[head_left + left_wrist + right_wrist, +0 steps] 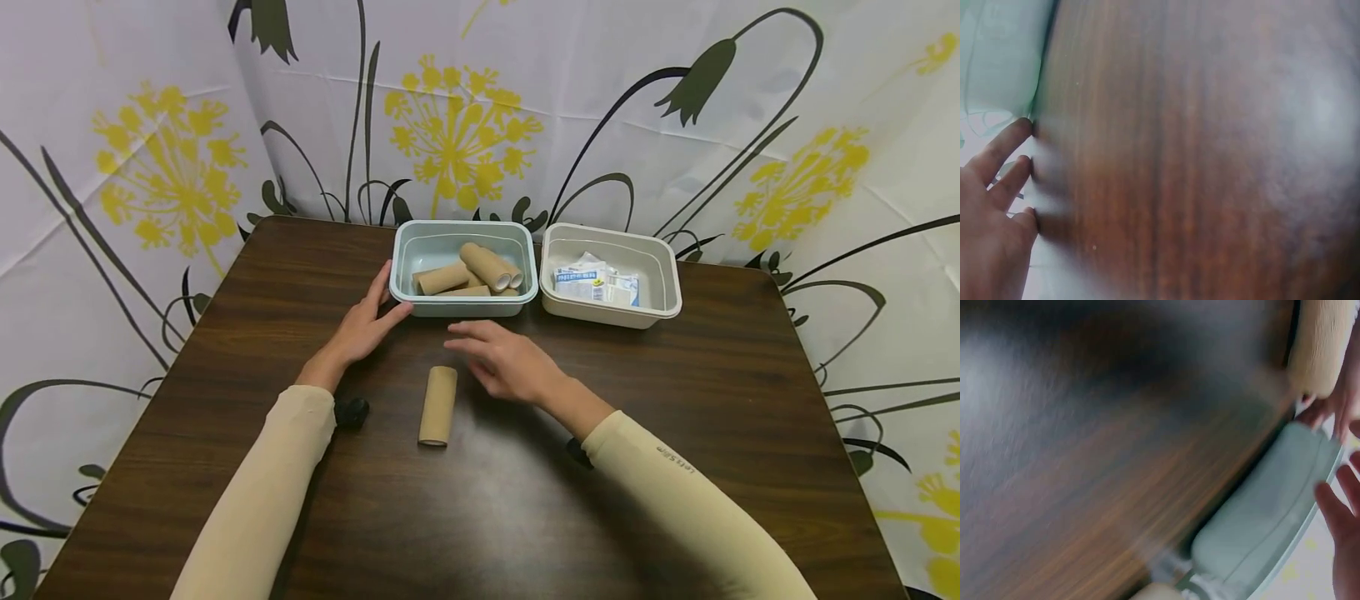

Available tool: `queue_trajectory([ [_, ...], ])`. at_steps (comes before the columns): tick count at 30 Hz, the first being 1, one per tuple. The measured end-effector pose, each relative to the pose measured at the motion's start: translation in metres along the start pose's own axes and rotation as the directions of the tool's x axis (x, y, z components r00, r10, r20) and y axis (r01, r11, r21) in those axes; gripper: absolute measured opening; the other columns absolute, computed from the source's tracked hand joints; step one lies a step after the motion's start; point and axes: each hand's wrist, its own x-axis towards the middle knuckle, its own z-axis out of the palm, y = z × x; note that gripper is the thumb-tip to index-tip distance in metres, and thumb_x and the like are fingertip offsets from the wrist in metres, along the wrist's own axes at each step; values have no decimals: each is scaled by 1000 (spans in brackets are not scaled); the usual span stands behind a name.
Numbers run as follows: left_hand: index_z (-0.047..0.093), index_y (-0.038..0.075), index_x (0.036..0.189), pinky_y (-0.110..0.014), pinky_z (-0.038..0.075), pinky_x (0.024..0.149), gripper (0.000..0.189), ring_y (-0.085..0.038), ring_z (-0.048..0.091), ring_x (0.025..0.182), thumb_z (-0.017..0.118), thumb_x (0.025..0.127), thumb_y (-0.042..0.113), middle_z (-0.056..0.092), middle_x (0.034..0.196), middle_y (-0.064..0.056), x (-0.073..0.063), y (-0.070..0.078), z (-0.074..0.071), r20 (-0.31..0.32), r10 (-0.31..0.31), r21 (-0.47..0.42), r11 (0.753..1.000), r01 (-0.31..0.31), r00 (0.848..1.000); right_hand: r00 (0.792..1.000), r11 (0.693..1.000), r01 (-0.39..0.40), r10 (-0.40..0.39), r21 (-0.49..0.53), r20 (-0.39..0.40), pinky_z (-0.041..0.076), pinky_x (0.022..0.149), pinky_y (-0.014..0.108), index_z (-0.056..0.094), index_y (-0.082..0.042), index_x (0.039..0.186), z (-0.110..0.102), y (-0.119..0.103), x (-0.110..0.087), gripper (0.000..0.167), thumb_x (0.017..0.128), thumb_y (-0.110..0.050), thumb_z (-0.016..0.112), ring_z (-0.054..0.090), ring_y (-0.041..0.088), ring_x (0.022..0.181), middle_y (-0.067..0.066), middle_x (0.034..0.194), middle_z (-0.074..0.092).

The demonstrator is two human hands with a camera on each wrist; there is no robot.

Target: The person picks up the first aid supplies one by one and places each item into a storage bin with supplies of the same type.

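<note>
A brown cardboard tube lies on the dark wooden table between the two hands. My left hand rests at the near left corner of a light blue plastic basin, thumb and fingers spread along its side. Inside the basin, several more cardboard tubes are piled. Just in front of the basin, right of the loose tube, my right hand hovers with relaxed fingers and nothing in them. In the right wrist view, the loose tube shows at the top corner, beyond the right hand's fingers.
To the right of the blue basin stands a beige basin holding several small white and blue packets. Both basins sit at the table's back edge, against a flower-patterned curtain.
</note>
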Motion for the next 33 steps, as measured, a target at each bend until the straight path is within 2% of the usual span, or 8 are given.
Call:
queue_trajectory([
  [2,-7,48,154,-68,14,109,80,-40,17,145,48,97,60,27,158,-11,0,1,0,2,0,1,1000,0,1000,991,1000,30,-31,9,127,46,98,33,60,-13,135,5,-9,0,46,90,-5,65,43,17,134,7,145,49],
  [5,-7,47,154,-68,13,109,81,-39,17,146,49,96,59,27,158,-11,-1,1,-1,-2,-3,-4,1000,3,1000,955,998,58,-57,7,290,43,102,36,51,-16,143,13,-19,2,53,93,-7,62,32,19,142,4,153,40],
  [8,-7,47,154,-69,13,108,81,-39,17,146,49,96,59,27,158,-10,-2,1,-1,-3,-2,-5,1000,2,1000,921,996,86,-74,-14,383,37,108,37,44,-19,149,20,-27,2,58,95,-8,61,23,20,147,2,158,32],
  [10,-7,48,154,-69,13,108,80,-39,17,146,48,96,60,27,158,-10,-2,2,-1,-4,-6,-4,1000,6,1000,906,995,97,-78,-26,416,32,111,37,42,-20,151,23,-31,2,59,96,-9,60,19,21,148,0,159,28],
  [15,-7,49,153,-69,12,108,80,-40,15,146,47,96,62,27,158,-9,-2,2,-1,2,-20,0,1000,20,1000,895,994,97,-69,-41,440,26,114,37,48,-19,147,28,-33,1,52,97,-11,60,18,21,148,0,159,29],
  [23,-6,44,155,-68,12,109,80,-39,16,146,48,97,59,28,158,-11,-1,3,0,5,-2,-4,1000,2,1000,908,995,76,-45,-59,417,26,114,37,49,-20,146,32,-29,0,52,96,-10,61,18,22,148,4,157,33],
  [27,-7,48,153,-68,12,109,79,-39,16,146,47,97,60,29,158,-11,-1,3,1,5,-7,0,1000,7,1000,909,996,64,-32,-63,415,29,113,39,50,-22,145,33,-28,-1,53,95,-11,63,18,22,148,4,156,36],
  [33,-7,49,153,-68,12,109,79,-40,16,146,47,97,60,28,157,-12,-2,2,0,3,-9,-2,1000,9,1000,916,994,70,-33,-80,399,33,111,39,53,-22,142,32,-28,0,52,93,-11,65,24,23,146,5,150,43],
])
